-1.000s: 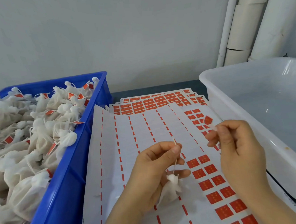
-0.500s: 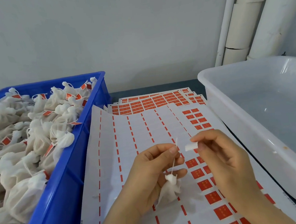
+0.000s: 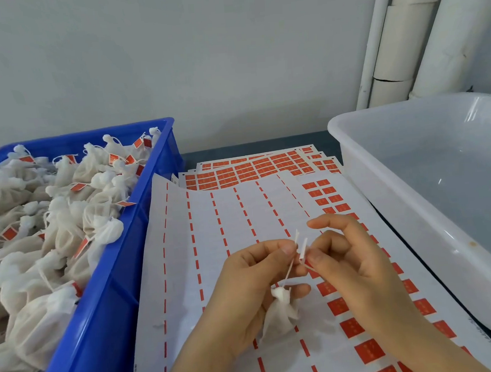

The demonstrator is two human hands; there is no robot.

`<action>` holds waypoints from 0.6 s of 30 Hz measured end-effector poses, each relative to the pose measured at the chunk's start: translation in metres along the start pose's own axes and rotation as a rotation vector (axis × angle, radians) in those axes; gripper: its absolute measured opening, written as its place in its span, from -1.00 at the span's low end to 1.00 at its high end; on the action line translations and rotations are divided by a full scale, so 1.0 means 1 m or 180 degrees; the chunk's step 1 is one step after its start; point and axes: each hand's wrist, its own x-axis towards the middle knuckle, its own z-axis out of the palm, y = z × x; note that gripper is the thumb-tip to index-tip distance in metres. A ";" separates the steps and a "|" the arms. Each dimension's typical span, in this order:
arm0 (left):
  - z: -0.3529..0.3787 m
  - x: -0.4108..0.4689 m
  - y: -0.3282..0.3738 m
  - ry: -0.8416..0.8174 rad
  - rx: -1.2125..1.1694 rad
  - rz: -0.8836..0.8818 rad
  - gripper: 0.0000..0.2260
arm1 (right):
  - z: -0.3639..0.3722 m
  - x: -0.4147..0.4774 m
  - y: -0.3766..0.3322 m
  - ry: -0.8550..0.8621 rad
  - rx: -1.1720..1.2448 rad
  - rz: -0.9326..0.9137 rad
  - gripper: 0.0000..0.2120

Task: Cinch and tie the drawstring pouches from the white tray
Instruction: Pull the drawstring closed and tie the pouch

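Hands both busy over the middle of the counter, toward its near edge. Left hand [image 3: 245, 287] cradles one small white pouch [image 3: 278, 314] in its lower fingers, thumb and forefinger pinching the drawstring [image 3: 288, 273] upright above the bunched neck. Right hand [image 3: 357, 271] pinches a small folded label [image 3: 303, 248] just beside the string tip, not clearly touching it; other fingers loosely curled

Pouch looks very light, soft, thin nonwoven fabric, crushes easily. Neck already gathered, so likely at the tagging or tying step. String is thin and limp and would slip from a loose pinch; best held close to the tip, with the body supported below the neck, not squeezed

White tray [image 3: 410, 226] at the counter's right edge, no pouches visible in the part shown. Blue crate [image 3: 108, 311] at the left edge, heaped with tagged pouches [image 3: 66, 221]. Label sheets [image 3: 213, 246] spread beneath the hands
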 end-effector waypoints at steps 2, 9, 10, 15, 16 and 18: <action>0.000 0.000 0.000 -0.0024 0.0046 0.0001 -0.85 | 0.001 0.001 0.000 0.0016 -0.0043 -0.0027 -0.66; 0.001 -0.001 0.000 -0.0055 0.0107 -0.0047 -0.79 | 0.001 0.001 0.002 0.0060 -0.0159 -0.0094 -0.63; 0.002 -0.001 0.000 -0.0065 0.0118 -0.0042 -0.78 | 0.001 0.001 0.002 0.0063 -0.0178 -0.0108 -0.63; 0.002 -0.001 0.000 -0.0086 0.0145 -0.0039 -0.75 | 0.001 0.001 0.003 0.0003 -0.0196 -0.0199 -0.69; 0.002 0.000 0.000 -0.0065 0.0147 -0.0046 -0.75 | 0.000 0.000 0.003 -0.0013 -0.0197 -0.0211 -0.70; 0.001 0.000 0.000 -0.0044 0.0145 -0.0064 -0.75 | -0.001 0.000 0.003 -0.0045 -0.0173 -0.0235 -0.68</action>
